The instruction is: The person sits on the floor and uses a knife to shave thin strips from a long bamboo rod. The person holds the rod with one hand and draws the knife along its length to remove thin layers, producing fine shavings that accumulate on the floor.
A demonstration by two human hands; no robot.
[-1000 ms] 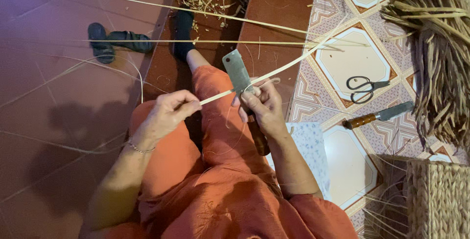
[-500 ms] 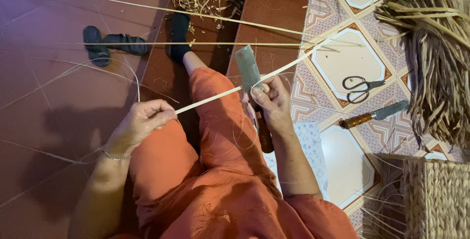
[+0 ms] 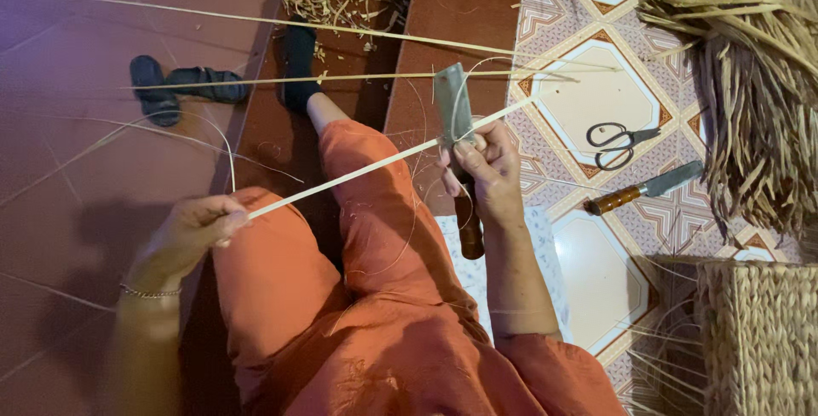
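Left hand pinches the bamboo strip, right hand grips the cleaver on it, shaving underway, far end beyond cleaver unshaved

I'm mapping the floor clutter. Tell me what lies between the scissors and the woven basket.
In the head view, a second knife with a brown handle lies on the patterned tiles between the scissors and the woven basket.

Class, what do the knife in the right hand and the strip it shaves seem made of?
Knife: dull grey metal blade, glossy brown handle, probably wood. Strip: pale, matte, thin and stiff, likely bamboo or rattan; fine curls peel off it.
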